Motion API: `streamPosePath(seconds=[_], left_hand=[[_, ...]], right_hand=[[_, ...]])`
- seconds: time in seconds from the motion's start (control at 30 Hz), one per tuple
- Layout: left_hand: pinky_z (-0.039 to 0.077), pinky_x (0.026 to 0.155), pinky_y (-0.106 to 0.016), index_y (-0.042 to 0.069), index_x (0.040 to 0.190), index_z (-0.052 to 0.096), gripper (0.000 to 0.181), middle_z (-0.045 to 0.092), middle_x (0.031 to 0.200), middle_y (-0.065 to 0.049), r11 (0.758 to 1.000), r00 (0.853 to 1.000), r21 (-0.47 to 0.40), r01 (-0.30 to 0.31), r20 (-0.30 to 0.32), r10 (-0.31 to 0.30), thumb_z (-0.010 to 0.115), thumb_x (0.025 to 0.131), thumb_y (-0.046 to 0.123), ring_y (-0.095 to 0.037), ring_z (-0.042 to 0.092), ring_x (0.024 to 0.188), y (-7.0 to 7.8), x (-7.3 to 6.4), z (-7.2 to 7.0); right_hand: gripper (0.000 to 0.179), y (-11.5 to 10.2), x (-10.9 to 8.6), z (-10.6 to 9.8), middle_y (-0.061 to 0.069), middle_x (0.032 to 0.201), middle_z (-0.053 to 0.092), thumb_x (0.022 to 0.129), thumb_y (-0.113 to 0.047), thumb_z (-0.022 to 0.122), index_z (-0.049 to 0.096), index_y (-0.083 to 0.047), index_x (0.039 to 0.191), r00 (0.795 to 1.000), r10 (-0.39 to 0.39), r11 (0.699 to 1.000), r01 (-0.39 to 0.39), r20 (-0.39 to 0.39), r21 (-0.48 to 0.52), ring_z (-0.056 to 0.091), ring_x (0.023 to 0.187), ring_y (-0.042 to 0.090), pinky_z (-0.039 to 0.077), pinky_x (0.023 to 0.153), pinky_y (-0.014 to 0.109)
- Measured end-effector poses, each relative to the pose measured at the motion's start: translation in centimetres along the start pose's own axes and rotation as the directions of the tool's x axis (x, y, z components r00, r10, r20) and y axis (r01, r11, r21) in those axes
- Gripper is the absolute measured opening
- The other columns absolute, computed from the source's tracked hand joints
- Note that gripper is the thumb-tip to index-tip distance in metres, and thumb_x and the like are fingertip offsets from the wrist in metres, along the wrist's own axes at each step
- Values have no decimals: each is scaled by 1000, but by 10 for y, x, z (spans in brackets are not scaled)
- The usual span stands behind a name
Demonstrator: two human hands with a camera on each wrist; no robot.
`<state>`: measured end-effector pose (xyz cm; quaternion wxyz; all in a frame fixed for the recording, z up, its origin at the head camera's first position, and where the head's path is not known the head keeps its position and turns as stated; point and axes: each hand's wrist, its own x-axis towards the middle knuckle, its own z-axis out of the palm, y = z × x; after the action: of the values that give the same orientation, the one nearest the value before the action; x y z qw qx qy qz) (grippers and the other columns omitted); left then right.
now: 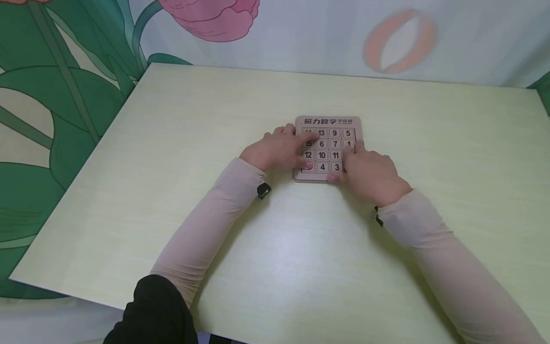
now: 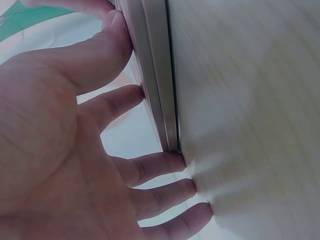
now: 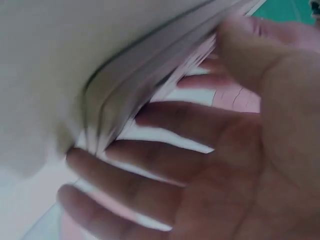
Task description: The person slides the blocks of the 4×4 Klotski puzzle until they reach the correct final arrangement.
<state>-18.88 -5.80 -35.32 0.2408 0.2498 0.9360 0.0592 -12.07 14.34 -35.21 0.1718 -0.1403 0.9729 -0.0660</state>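
numbered tiles (image 1: pixel 335 144) in rows inside a puzzle board (image 1: pixel 328 121), lying flat on the pale table (image 1: pixel 180 129) between left hand (image 1: pixel 279 151) and right hand (image 1: pixel 373 176). wide-spread, mostly straight fingers on both: left thumb and index over the left columns, right ones over the lower right part.

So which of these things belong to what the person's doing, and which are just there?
Part of the job:
- number puzzle board
- its numbered tiles

Just there:
- pale table, only supporting the board
- leaf-and-flower backdrop
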Motion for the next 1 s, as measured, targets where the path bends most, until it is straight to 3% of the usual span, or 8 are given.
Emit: streamPosePath(seconds=[0.13, 0.23, 0.33, 0.53, 0.77, 1.0], left_hand=[[34, 106, -56, 37, 161, 24, 78, 35, 148, -19, 1000, 1000, 6, -6, -4, 6, 60, 95, 56, -35, 39, 131, -1, 2, 2], [35, 105, -56, 37, 161, 24, 78, 36, 147, -19, 1000, 1000, 11, -4, -5, 4, 60, 95, 57, -35, 39, 131, -1, 3, 2], [35, 105, -56, 37, 161, 23, 78, 36, 147, -19, 1000, 1000, 12, 3, -3, -3, 60, 95, 56, -35, 38, 132, -1, 3, 2], [35, 106, -57, 37, 161, 24, 78, 35, 147, -19, 1000, 1000, 1, 9, 5, -9, 61, 95, 55, -36, 37, 134, 0, 2, 1], [34, 106, -57, 38, 161, 22, 79, 36, 147, -18, 1000, 1000, -5, 9, 6, -9, 61, 95, 55, -35, 37, 133, -1, 2, 0], [34, 106, -57, 37, 161, 23, 79, 35, 149, -20, 1000, 1000, 5, -7, -5, 7, 60, 95, 57, -36, 37, 134, -2, 2, 1]], right_hand=[[39, 4, 2, -3, 37, 129, 53, 101, -36, 63, 64, 2, 112, 996, -31, 1000, 31, -81, -2, 64, 99, 49, 52, 76, 59], [31, 5, 3, -4, 29, 111, 62, 101, -33, 64, 66, -2, 96, 992, -44, 999, 44, -115, -4, 65, 91, 44, 53, 71, 56], [28, 5, 4, -5, 19, 93, 61, 99, -31, 67, 67, -4, 91, 991, -42, 999, 43, -129, 10, 63, 87, 38, 52, 67, 52], [21, 5, 4, -7, 15, 88, 55, 98, -20, 68, 69, 0, 103, 992, -46, 999, 48, -122, 13, 56, 83, 32, 50, 64, 48], [42, 13, 6, -11, 26, 118, 49, 96, -10, 67, 54, 5, 133, 996, -61, 994, 66, -59, 84, 57, 95, 40, 51, 77, 54], [51, 21, 8, -14, 27, 127, 45, 92, 1, 67, 49, 3, 140, 993, -109, 988, 113, -40, 108, 54, 101, 41, 49, 85, 54]])
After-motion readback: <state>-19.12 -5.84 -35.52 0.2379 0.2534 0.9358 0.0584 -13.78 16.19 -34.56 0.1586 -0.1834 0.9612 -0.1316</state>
